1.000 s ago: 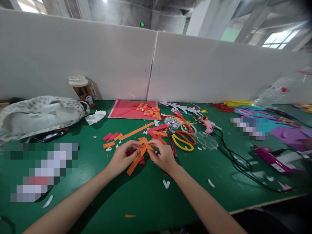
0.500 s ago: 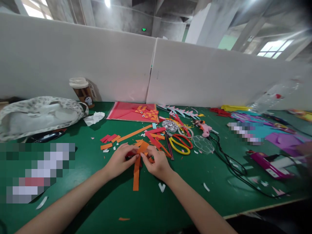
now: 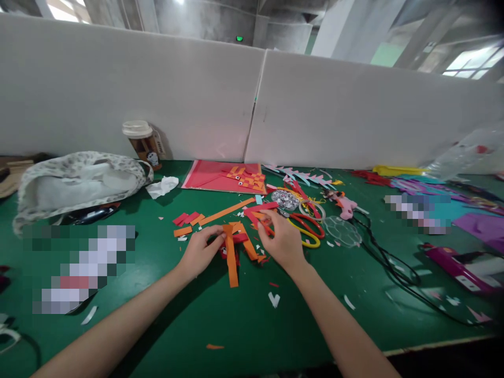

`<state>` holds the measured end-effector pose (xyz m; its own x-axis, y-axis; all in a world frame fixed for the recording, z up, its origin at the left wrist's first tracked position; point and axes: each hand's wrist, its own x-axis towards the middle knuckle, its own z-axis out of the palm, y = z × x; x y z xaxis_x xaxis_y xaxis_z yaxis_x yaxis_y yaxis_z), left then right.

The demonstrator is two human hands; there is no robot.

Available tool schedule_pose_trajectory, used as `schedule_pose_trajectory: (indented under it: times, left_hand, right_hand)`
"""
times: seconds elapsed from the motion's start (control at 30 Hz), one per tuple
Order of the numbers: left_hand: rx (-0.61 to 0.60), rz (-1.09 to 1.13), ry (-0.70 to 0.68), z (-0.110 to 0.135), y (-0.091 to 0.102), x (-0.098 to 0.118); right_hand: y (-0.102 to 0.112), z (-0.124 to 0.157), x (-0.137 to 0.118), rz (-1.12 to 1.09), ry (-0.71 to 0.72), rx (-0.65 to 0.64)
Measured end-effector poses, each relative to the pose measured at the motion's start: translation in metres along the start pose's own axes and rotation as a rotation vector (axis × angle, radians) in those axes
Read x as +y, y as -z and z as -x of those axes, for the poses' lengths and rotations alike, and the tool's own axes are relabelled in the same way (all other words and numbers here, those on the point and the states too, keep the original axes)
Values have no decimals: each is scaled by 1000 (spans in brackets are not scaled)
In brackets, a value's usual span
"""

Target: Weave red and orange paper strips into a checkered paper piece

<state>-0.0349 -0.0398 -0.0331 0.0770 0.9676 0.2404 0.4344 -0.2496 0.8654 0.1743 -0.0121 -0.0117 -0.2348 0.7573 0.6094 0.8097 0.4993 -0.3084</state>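
My left hand (image 3: 203, 252) pinches an orange paper strip (image 3: 232, 262), whose long end hangs down toward me. Red and orange paper pieces (image 3: 240, 238) lie just behind and beside that strip. Over to the right, my right hand (image 3: 282, 239) hovers above loose strips, its thumb and index finger apart around red and orange paper. Its fingertips partly cover a red strip (image 3: 254, 212). Scissors with yellow and red handles (image 3: 311, 240) lie right beside this hand, partly hidden by it.
A red sheet with a woven orange paper fish (image 3: 252, 181) lies at the back. A lidded cup (image 3: 142, 144) and a spotted bag (image 3: 82, 181) stand left. Rightward are a pink glue gun (image 3: 344, 205), black cables and a magenta device (image 3: 459, 268). A white partition (image 3: 157, 89) borders the table.
My right hand has left the orange strip and moved right toward the loose strips and scissors. My left hand keeps hold of the strip. The view has shifted slightly.
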Motion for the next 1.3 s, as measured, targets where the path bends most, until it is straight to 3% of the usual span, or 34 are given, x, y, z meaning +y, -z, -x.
schedule_pose_trajectory:
  times: [0.1,0.23,0.47,0.63,0.77,0.87,1.0,1.2,1.3]
  left_hand:
    - [59,103,80,-2,0,-5]
    - [48,256,151,-3,1,-4]
    - [48,353,159,-4,0,0]
    - [57,389,116,-6,-1,-4]
    - [93,426,109,-8,-2,-2]
    - [87,485,164,-12,-5,4]
    - [181,631,322,-21,-12,11]
    - [210,754,401,-27,-20,13]
    - [248,751,399,-24,-14,10]
  right_hand:
    - [9,-4,15,134,-107,-132]
    - [26,-1,21,155,-188,-220]
    - [45,20,20,242,-133,-394]
    - [48,14,14,197,-79,-310]
    - [50,-7,4,-13,-43,-172]
    - [46,-21,1,-152,16,-166]
    - [36,-29,0,-308,44,-219]
    - [20,-19,13,-405,-46,-236]
    - [16,-15,28,-340,-144,-160]
